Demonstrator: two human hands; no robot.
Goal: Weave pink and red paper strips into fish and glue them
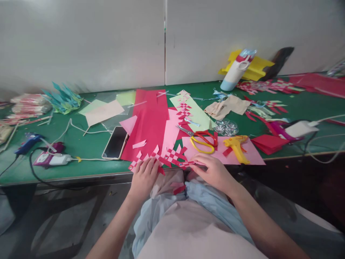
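Green table point(83, 145) against grey wall panels point(81, 43), craft paper all over it. Right hand point(211, 169): thumb and fingers pinched on a small red-and-pink woven piece point(185, 164), near the table's front edge. Left hand point(145, 171): palm down, fingers curled over more woven paper point(134, 164); can't tell from here if it's gripping or just resting.

Key geometry: the small piece pokes out left from the right fingertips, toward the other hand, long axis roughly parallel to the table edge. Right is clearly the nearer hand; left is well short of touching it. A bigger checkered piece point(172, 155) sits between the hands, just beyond the small one.

Next ring out: scissors point(203, 142) ahead of the right hand, yellow glue gun point(237, 147) further right, lying on a pink sheet point(257, 158). Long red sheet point(151, 118) ahead of the left hand, phone point(115, 143) off to its left. Far back right: white bottle point(235, 73), tilted.
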